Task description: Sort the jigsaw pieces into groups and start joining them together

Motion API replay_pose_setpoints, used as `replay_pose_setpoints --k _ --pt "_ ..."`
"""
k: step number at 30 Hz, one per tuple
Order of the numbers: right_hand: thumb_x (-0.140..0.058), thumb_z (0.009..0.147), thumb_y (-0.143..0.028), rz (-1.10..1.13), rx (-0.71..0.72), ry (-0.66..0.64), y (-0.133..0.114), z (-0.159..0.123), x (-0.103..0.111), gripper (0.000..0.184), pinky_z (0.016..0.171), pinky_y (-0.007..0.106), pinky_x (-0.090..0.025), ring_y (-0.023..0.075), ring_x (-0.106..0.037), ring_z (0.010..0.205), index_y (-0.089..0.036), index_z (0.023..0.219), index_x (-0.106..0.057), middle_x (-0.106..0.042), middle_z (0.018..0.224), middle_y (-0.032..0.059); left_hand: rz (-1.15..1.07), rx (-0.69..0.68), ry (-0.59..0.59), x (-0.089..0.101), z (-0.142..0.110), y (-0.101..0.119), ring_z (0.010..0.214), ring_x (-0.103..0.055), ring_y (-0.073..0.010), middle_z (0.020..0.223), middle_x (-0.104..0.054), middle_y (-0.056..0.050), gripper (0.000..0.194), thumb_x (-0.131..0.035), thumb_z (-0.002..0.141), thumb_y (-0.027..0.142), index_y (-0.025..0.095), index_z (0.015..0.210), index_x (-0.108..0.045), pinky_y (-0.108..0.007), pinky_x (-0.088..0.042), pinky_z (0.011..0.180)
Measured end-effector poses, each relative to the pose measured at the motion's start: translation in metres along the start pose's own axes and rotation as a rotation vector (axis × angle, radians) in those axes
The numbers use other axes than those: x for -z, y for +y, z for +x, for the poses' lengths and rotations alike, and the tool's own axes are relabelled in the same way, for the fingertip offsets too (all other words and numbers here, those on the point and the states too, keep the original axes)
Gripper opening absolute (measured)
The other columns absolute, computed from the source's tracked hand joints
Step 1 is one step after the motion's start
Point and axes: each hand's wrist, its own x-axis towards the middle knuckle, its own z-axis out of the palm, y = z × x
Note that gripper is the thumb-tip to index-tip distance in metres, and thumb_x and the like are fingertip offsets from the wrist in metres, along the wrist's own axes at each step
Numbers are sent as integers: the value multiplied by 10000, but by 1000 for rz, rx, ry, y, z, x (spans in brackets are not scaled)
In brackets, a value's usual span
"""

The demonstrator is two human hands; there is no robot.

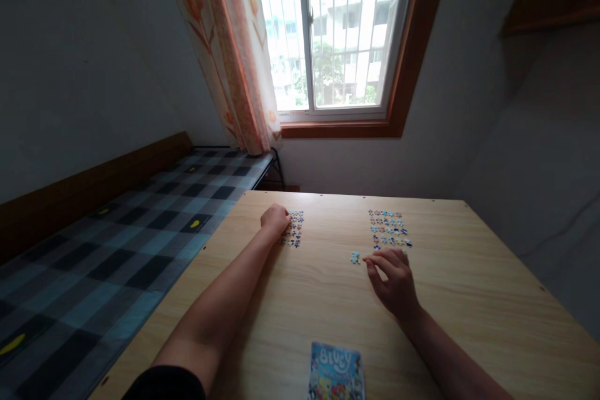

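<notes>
My left hand (pixel 275 220) is closed at the far left of the table, its fingertips on a puzzle piece at the edge of the left block of jigsaw pieces (pixel 295 229). The hand and wrist cover part of that block. My right hand (pixel 392 280) is above the table with thumb and forefinger pinched together; whatever is between them is too small to make out. Just left of those fingertips lies a small cluster of joined light-blue puzzle pieces (pixel 355 257). Beyond the right hand, loose pieces are laid out in rows in a second block (pixel 387 225).
A blue "Bluey" picture card or packet (pixel 336 372) lies at the near edge of the wooden table (pixel 323 300). Left of the table stands a bed with a checked cover (pixel 140 231). A curtain (pixel 229 50) and a window (pixel 347 31) are behind.
</notes>
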Motion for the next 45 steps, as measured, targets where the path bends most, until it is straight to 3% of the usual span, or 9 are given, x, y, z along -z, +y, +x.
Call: replay_pose_setpoints --k 21,25,29,34,37,39,41,45 --pt "-603 876 -138 34 42 38 -1 2 -2 126 896 443 -471 238 -576 974 -231 912 -679 -639 965 61 -23 -39 23 -3 3 2 990 -651 -244 1125 -673 -114 222 -654 815 369 233 923 -791 -286 -509 821" --pt "-603 878 -140 33 43 33 0 2 -3 121 883 433 -470 236 -574 962 -230 906 -678 -641 954 59 -132 -4 1 -1 8 -1 884 -668 -225 994 -726 -99 170 -702 764 342 219 850 -782 -266 -496 727" --pt "-607 877 -143 26 47 36 0 3 -4 115 871 420 -461 229 -576 939 -229 896 -680 -649 927 51 -296 -3 -34 17 14 -11 733 -657 -179 776 -734 -63 150 -722 746 332 188 778 -749 -227 -455 607" --pt "-610 880 -165 3 22 63 2 2 -5 100 886 410 -442 224 -584 938 -227 864 -687 -666 909 43 -616 -70 -19 66 5 -17 641 -629 -147 770 -719 -67 251 -665 800 372 134 868 -706 -208 -398 497" --pt "-611 890 -198 -36 -24 99 6 3 -6 100 899 410 -429 222 -585 938 -225 838 -692 -675 906 39 -846 -204 -55 89 -19 -1 612 -618 -134 761 -713 -57 236 -684 777 356 137 863 -692 -208 -413 513" --pt "-607 897 -221 -74 -66 117 9 3 -5 116 918 416 -420 224 -584 951 -225 827 -700 -679 914 40 -857 -354 -112 90 -43 21 607 -604 -126 761 -718 -47 224 -667 792 356 145 858 -705 -220 -443 552" --pt "-603 900 -236 -115 -104 122 13 3 -4 129 948 427 -410 231 -582 984 -231 831 -712 -684 939 44 -808 -480 -163 79 -68 49 630 -604 -130 751 -724 -38 197 -651 811 331 154 856 -724 -227 -452 584" --pt "-593 891 -232 -187 -141 101 20 2 -3 146 1045 476 -357 264 -550 1124 -253 916 -735 -688 1044 51 -618 -615 -183 35 -109 97 675 -623 -140 751 -743 -9 121 -655 821 232 199 845 -768 -240 -448 650"
